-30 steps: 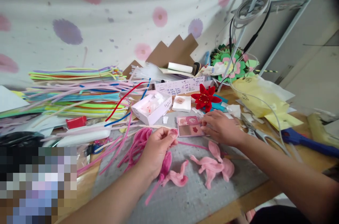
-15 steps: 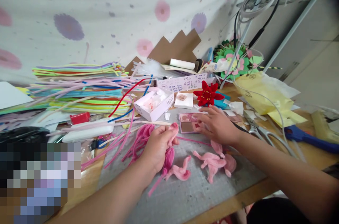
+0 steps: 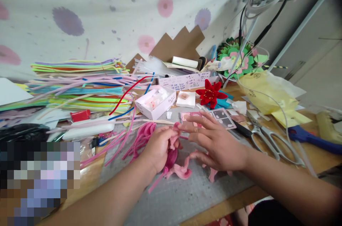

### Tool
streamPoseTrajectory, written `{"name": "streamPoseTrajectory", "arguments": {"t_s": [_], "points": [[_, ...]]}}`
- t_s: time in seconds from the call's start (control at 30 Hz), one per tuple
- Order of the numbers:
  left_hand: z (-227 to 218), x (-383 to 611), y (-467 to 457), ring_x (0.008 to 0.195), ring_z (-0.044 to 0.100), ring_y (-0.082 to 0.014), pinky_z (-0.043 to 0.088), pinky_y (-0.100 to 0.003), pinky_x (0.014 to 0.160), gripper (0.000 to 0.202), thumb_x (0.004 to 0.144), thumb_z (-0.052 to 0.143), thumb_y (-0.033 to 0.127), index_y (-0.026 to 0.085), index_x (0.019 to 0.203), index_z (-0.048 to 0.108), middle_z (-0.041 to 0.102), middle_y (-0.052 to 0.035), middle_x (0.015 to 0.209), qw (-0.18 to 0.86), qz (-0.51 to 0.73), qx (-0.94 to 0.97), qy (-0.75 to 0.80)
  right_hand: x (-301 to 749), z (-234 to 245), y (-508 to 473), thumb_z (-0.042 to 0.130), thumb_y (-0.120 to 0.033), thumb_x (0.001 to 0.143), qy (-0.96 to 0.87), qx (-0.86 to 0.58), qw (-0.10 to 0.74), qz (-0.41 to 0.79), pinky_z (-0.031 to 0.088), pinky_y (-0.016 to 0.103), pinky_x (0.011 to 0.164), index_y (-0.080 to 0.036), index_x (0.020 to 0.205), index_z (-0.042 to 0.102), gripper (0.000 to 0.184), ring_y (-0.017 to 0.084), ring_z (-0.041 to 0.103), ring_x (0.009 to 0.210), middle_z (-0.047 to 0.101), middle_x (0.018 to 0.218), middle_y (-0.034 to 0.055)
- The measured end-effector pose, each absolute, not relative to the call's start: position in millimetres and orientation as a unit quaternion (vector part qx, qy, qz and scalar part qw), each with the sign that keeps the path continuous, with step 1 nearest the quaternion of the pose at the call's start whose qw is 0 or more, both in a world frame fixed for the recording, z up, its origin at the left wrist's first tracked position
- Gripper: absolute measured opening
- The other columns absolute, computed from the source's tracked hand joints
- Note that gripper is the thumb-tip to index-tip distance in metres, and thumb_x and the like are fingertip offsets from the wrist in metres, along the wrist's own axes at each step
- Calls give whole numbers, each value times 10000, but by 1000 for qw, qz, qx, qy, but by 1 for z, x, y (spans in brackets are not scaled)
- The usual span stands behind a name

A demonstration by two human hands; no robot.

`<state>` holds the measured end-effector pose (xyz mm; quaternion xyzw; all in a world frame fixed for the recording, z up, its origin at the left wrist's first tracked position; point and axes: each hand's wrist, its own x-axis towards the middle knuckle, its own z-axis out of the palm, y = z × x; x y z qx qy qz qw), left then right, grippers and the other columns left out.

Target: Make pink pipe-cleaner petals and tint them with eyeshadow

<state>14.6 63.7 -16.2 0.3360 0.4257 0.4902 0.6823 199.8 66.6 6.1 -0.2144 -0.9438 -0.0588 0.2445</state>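
Observation:
My left hand [image 3: 157, 146] is closed round a pink pipe-cleaner petal [image 3: 175, 137], and its stem runs down towards me over the grey cutting mat [image 3: 187, 197]. My right hand [image 3: 213, 140] hovers beside it with fingers spread, the fingertips touching the petal's top. More finished pink petals [image 3: 183, 172] lie on the mat under and between the hands. A small pink makeup palette [image 3: 191, 116] sits just beyond the fingers. A bundle of pink pipe cleaners [image 3: 139, 138] lies to the left of my left hand.
A red pipe-cleaner flower [image 3: 211, 93], a white open box [image 3: 155, 102] and a small white box [image 3: 185, 99] stand behind. Stacked coloured pipe cleaners [image 3: 80, 87] fill the left. Scissors [image 3: 267, 137], a blue glue gun [image 3: 310, 140] and yellow bags [image 3: 267, 92] lie at right.
My right hand left the makeup palette and came back left to the petal held in my left hand. The left hand stayed nearly still.

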Motion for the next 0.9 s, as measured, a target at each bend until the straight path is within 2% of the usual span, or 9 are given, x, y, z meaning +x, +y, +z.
{"name": "streamPoseTrajectory", "arguments": {"t_s": [0.1,0.2,0.37,0.43,0.57,0.77,0.9], "points": [[-16,14,65,415,391,-78,286,-219,467,271,652,610,199,173,440,444,420,43,389,672,489,357,427,203,8,67,520,-411,885,-938,-206,272,-57,237,542,1065,-187,975,566,246,270,490,1162,645,1162,74],[-18,13,65,436,402,-82,304,-220,479,276,672,654,257,174,490,464,429,53,435,655,482,386,435,215,11,68,542,-346,876,-919,-227,318,-46,290,508,1045,-201,927,535,153,238,549,1073,676,1042,59],[-14,9,67,487,429,-99,303,-227,503,183,718,641,332,177,648,571,476,47,523,580,443,476,491,250,19,57,601,-265,838,-890,-285,350,-59,397,480,951,-221,938,513,141,249,582,1029,666,1061,75],[-8,5,67,533,443,-113,312,-238,542,190,721,626,319,174,610,573,513,29,551,518,420,550,503,263,24,47,611,-253,831,-881,-307,353,-70,387,491,970,-230,934,515,143,260,589,1041,665,1076,75],[5,-7,55,528,434,-125,302,-248,556,304,741,581,310,186,478,494,490,31,503,445,346,627,537,284,30,29,598,-260,845,-866,-349,354,-65,370,499,1000,-257,936,511,126,260,593,1045,655,1097,60],[7,-12,32,493,461,-146,305,-262,528,343,751,550,353,195,449,520,527,5,486,384,256,672,578,295,33,19,569,-308,861,-871,-337,350,-63,392,480,957,-248,909,535,84,255,597,1019,659,1082,54],[1,-3,36,436,406,-126,269,-258,490,400,748,561,426,195,428,494,464,26,436,336,218,701,591,293,36,14,541,-320,880,-881,-316,339,-94,383,462,934,-208,915,561,119,259,588,1030,662,1085,71]]}}
